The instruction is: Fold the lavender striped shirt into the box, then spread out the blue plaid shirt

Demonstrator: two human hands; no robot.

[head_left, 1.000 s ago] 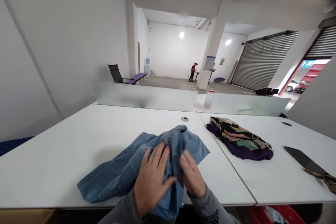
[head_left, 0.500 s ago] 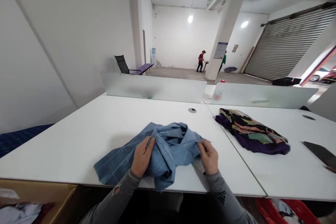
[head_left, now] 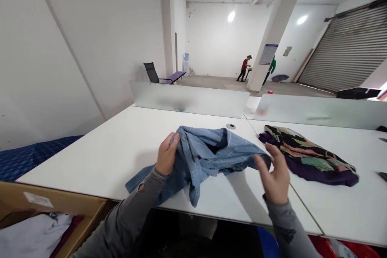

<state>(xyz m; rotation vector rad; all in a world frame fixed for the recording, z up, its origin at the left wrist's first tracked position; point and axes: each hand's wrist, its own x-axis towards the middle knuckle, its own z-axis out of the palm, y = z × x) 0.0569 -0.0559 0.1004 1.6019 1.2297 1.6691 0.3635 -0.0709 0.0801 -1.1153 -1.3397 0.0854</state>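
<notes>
A broad white worktop stretches in front of me, and near its front edge, at the middle, a blue checked garment lies partly on the surface and partly raised, its cloth bunched around a dark opening. To the right, well within view, a patterned cloth rests on a purple cloth, just beside the end of the blue fabric. I judge the garment light and soft, with no stiffness to hold a shape: it creases freely, sags wherever nothing supports it, and looks woven and matt, so unlikely to slip or break. My left grip is closed on its upper left edge, thumb against the fabric; my right grip stands open, thumb and fingers parted around the garment's far right end, though whether they touch it I cannot tell. The best holds, I reckon, are the edges and corners, pinched well apart so the cloth can be drawn flat. Smallest of all, a narrow flap dangles below the bunched middle, loose enough to fold under unless smoothed.
</notes>
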